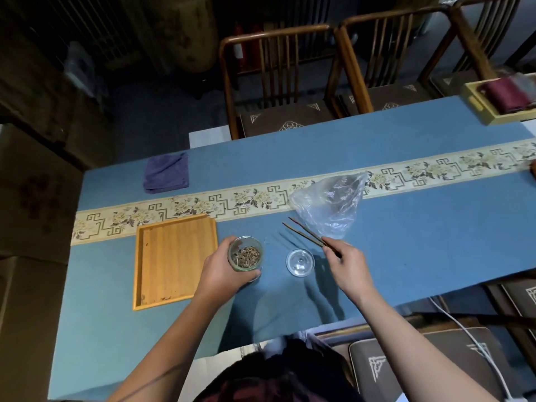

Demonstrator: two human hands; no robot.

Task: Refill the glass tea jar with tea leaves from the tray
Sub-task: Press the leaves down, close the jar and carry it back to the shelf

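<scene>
Most leaves look moved: your left hand [224, 271] grips the tea jar [246, 254], your right hand [346, 261] pinches the tongs [307, 234], the tray [174, 261] looks almost bare, and the lid [300, 262] is off.

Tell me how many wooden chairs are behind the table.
3. One chair sits behind the table's middle, a second chair is to its right, and a third chair is at the far right, partly cut off.

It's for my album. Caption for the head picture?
Left hand holds the tea jar; right hand holds chopsticks beside the tray.
</scene>
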